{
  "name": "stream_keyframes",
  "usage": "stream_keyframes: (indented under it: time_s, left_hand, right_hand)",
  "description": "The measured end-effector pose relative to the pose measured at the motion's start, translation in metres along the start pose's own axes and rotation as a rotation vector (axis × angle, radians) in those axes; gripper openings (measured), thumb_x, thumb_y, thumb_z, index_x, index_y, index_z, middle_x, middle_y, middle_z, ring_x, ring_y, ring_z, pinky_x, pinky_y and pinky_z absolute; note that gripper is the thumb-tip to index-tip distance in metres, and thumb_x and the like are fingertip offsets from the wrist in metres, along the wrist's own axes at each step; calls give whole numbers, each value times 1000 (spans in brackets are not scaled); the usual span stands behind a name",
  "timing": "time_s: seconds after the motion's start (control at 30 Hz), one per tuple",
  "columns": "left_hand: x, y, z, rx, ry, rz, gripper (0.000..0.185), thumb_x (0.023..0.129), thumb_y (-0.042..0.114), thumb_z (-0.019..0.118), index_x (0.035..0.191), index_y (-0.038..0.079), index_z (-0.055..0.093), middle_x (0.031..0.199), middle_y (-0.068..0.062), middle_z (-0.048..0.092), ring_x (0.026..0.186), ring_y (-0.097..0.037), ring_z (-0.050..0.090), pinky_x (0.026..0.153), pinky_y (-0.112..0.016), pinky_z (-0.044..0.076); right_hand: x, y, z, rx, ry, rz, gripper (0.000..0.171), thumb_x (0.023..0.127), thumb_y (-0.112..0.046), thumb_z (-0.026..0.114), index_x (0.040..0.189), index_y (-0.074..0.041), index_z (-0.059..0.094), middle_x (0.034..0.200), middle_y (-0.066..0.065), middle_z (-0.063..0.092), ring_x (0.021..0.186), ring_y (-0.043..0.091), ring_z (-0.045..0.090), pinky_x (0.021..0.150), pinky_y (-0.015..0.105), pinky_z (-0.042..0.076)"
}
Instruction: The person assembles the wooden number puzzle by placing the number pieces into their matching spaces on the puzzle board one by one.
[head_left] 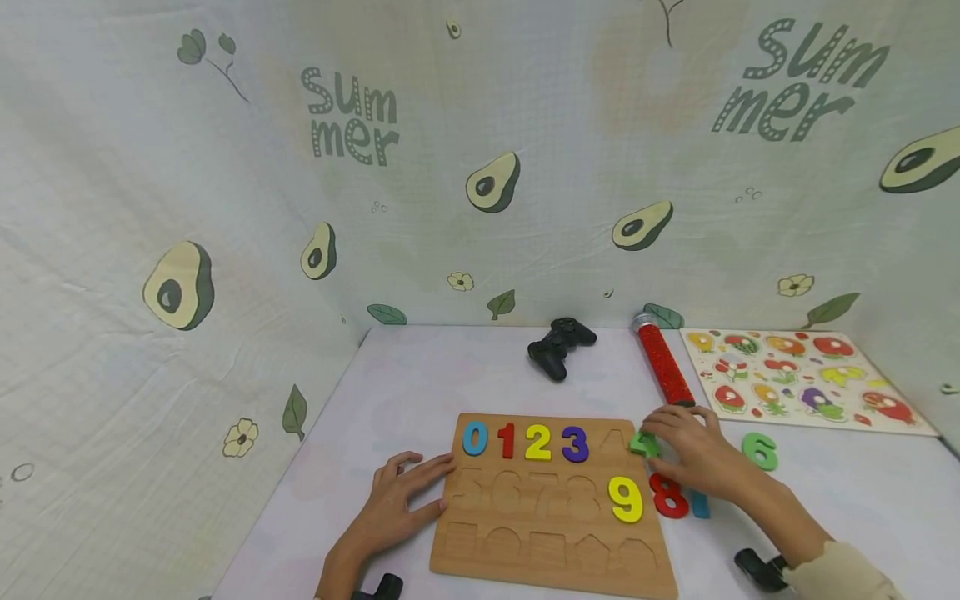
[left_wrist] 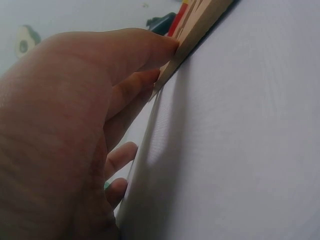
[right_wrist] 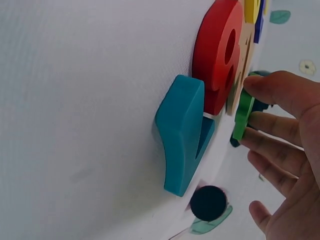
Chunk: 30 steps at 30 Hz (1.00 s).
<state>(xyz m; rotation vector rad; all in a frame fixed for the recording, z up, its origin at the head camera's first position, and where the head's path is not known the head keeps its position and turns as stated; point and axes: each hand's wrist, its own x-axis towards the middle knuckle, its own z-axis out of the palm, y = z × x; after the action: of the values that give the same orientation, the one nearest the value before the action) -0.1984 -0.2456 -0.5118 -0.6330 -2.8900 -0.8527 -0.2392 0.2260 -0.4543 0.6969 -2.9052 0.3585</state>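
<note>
Left hand (head_left: 401, 500) lies flat on the white table (head_left: 390, 392), fingers relaxed and straight, fingertips touching the left edge of the wooden number board (head_left: 551, 533). Board carries blue 0 (head_left: 475, 438), red 1 (head_left: 507, 441), yellow 2 (head_left: 537, 442), purple 3 (head_left: 574, 444) in the top row, yellow 9 (head_left: 626, 498) in the middle row. Right hand (head_left: 693, 454) pinches the green 4 (head_left: 643, 443) at the board's top right corner. Red 8 (head_left: 667, 497) and blue 7 (head_left: 700, 503) lie just beside the board's right edge, green 6 (head_left: 760, 451) farther right. Behind: black game controller (head_left: 561, 346), red glitter tube (head_left: 663, 363), fruit puzzle (head_left: 798, 379).
</note>
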Motion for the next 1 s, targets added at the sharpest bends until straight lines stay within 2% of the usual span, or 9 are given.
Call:
stream_keyframes:
  time_s: [0.6, 1.0]
  left_hand:
    - [-1, 2, -1, -5, -12, -21, 51, 93, 47, 67, 142, 36, 57, 149, 18, 48, 135, -25, 33, 102, -57, 21]
    - [0, 5, -3, -10, -22, -29, 51, 93, 47, 67, 142, 35, 57, 149, 17, 48, 135, -25, 32, 103, -58, 21]
  right_hand:
    - [5, -7, 4, -4, -3, -43, 46, 77, -31, 86, 115, -11, 72, 120, 9, 67, 121, 37, 49, 98, 66, 23]
    - [9, -12, 4, -16, -22, -41, 46, 78, -31, 85, 116, -12, 71, 122, 8, 65, 122, 36, 48, 99, 66, 23]
